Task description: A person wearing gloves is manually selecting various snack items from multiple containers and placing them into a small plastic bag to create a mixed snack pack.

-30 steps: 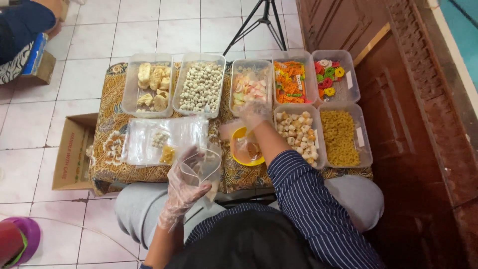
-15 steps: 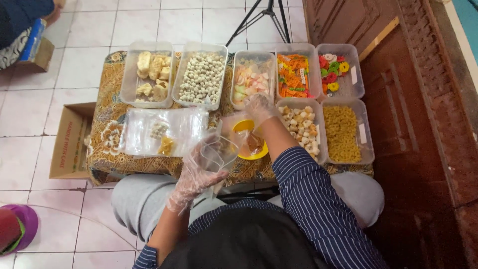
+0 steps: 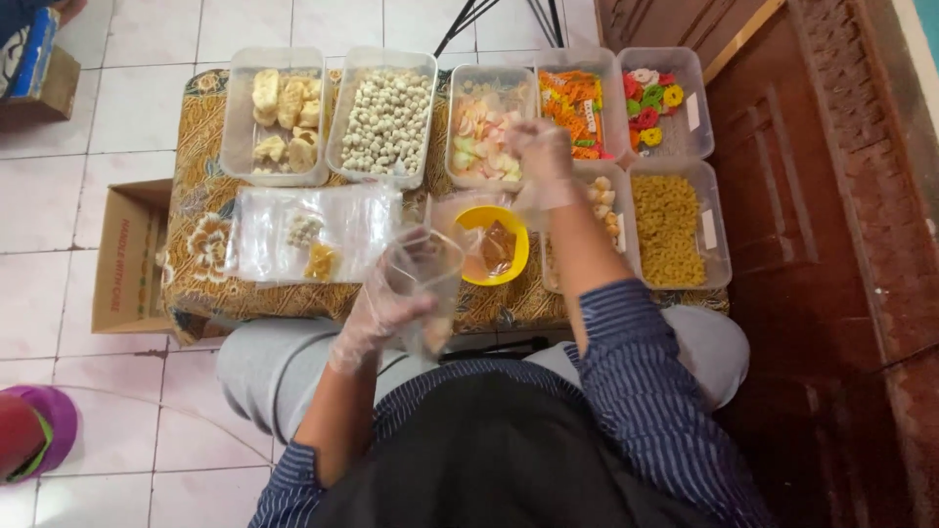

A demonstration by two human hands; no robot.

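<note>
Scanning from the left side, I've got a cardboard box (image 3: 125, 256) on the white tiled floor (image 3: 147, 108) next to a low table draped in a brown floral cloth (image 3: 196, 254), and a stack of clear plastic bags (image 3: 308, 235) lying flat on that cloth. The left hand (image 3: 381, 308), in a thin clear glove, is curled around a clear plastic bag (image 3: 425, 279) and holds it upright with the mouth gaping up, just at the near edge of the table, so that bag sits closer to the body than any tray. Along the back row there's a tray of pale chunky crackers (image 3: 276, 112), then a tray of small beige balls (image 3: 384, 115), then a tray of pink and white chips (image 3: 486, 132). Just right of the bag sits a yellow bowl (image 3: 494, 244). The right hand (image 3: 541, 166), also gloved, is stretched forward over the seam between the pink chip tray and a tray of orange sticks (image 3: 569, 112), fingers bunched downward; I can't tell if it's actually got anything pinched in there. So the bag lies back and to the left of that hand, with the bowl in between. Further right are a tray of coloured rings (image 3: 657, 108), a tray of yellow curls (image 3: 670, 230), and then a dark wooden door (image 3: 802, 196).
</note>
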